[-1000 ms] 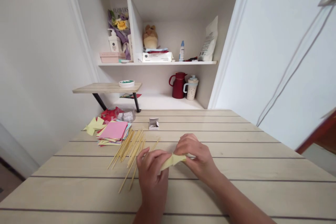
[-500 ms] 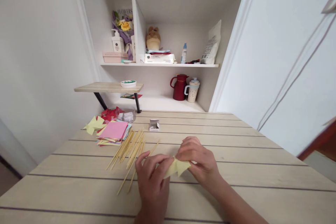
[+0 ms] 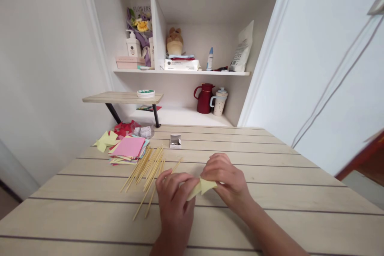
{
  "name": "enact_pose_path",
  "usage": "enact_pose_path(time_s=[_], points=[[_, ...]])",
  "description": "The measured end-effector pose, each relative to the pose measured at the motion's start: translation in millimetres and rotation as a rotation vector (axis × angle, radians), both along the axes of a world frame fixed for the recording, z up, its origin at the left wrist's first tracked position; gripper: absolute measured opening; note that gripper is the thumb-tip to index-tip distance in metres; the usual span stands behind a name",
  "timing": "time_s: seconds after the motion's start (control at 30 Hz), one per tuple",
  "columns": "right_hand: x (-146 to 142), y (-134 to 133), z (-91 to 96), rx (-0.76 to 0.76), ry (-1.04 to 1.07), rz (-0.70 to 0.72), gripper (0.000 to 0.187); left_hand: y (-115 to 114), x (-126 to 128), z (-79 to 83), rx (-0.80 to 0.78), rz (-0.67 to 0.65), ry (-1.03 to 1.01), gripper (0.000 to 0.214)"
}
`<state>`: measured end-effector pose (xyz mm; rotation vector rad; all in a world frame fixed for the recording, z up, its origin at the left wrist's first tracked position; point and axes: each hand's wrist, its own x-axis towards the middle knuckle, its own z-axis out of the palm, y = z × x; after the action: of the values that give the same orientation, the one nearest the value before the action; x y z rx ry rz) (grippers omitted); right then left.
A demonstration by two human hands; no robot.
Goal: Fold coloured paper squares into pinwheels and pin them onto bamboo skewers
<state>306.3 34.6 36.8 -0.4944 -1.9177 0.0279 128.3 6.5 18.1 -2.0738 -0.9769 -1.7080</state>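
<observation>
A piece of pale yellow paper [image 3: 207, 186], bent into pointed flaps, is held between my two hands above the front of the table. My left hand [image 3: 175, 194] pinches its left end with thumb and fingers. On the other side, my right hand [image 3: 225, 178] grips the right part, its fingers curled over the top edge. Much of the paper is covered by my fingers. Just beyond my left hand lie several thin wooden sticks [image 3: 154, 168], loosely spread on the table.
Left of the sticks is a stack of coloured paper squares [image 3: 129, 147], with folded yellow paper [image 3: 106, 141] and red paper pieces [image 3: 124, 129] behind. A small open box [image 3: 175, 141] stands mid-table. A raised wooden shelf [image 3: 120, 97] is at back left; a red jug [image 3: 205, 99] stands behind.
Both hands keep hold of the yellow paper with only a slight shift of the fingers. The front flap sits at a slightly different angle. The whole view has tilted a little.
</observation>
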Motion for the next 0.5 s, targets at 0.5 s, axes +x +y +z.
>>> enact_pose_path(time_s=[0.5], points=[[-4.9, -4.1, 7.1, -0.052, 0.063, 0.079, 0.006, -1.4, -1.4, -4.8, 0.045, 0.038, -0.025, 0.027]])
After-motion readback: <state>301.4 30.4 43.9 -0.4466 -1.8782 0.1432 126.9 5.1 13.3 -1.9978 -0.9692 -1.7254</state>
